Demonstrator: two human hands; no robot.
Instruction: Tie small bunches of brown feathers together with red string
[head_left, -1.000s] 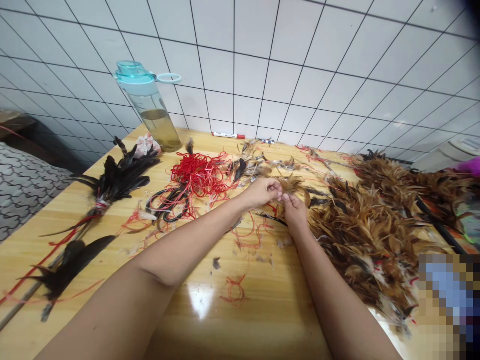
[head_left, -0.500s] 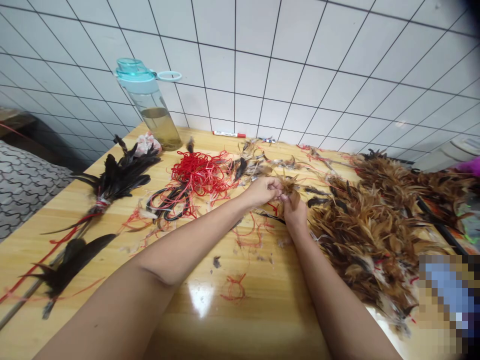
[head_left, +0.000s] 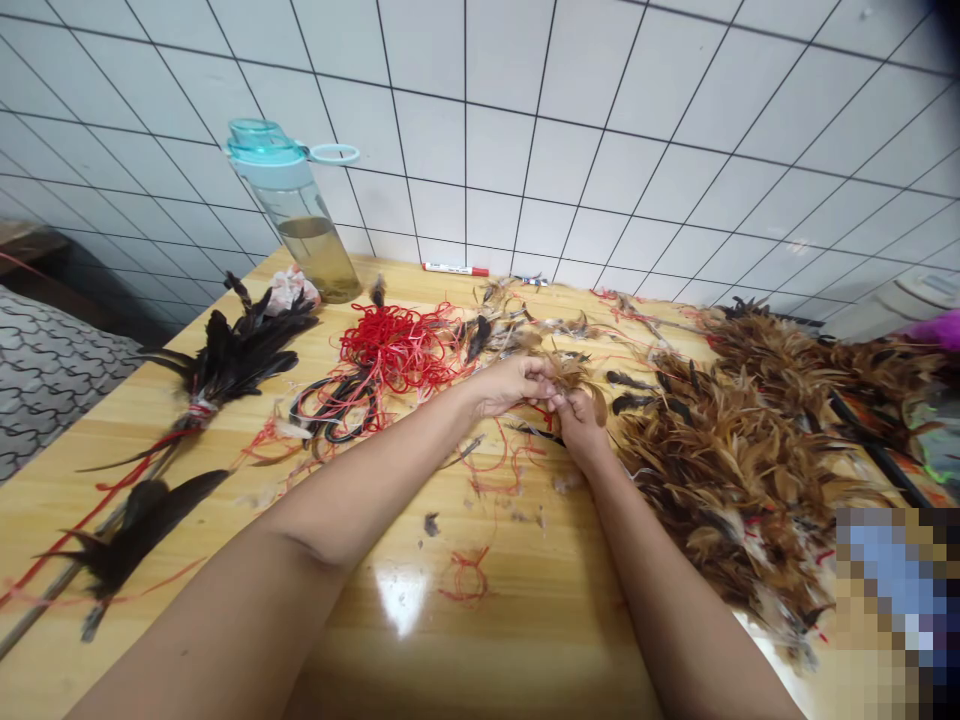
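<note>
My left hand (head_left: 517, 384) and my right hand (head_left: 579, 422) meet above the middle of the table, fingertips pinched close together. Between them is a small bunch of brown feathers (head_left: 571, 372), its tips fanning up and to the right. Both hands are closed on its base, which the fingers hide. Bits of red string (head_left: 546, 412) show just below the fingers. Left of my left hand lies a tangled heap of red string (head_left: 397, 345). Close by on the right of my right hand spreads a large pile of brown feathers (head_left: 727, 450).
A bottle with a blue lid (head_left: 300, 220) stands at the back left. Black-handled scissors (head_left: 334, 408) lie beside the string. A stick with black feathers (head_left: 236, 350) tied on is at left. A red marker (head_left: 454, 269) rests by the tiled wall (head_left: 502, 140). Loose feathers scatter behind my hands.
The hands stay together on the feather bunch and have shifted slightly left in view. My right fingers now sit closer against the left fingertips. Nothing else has visibly moved.
</note>
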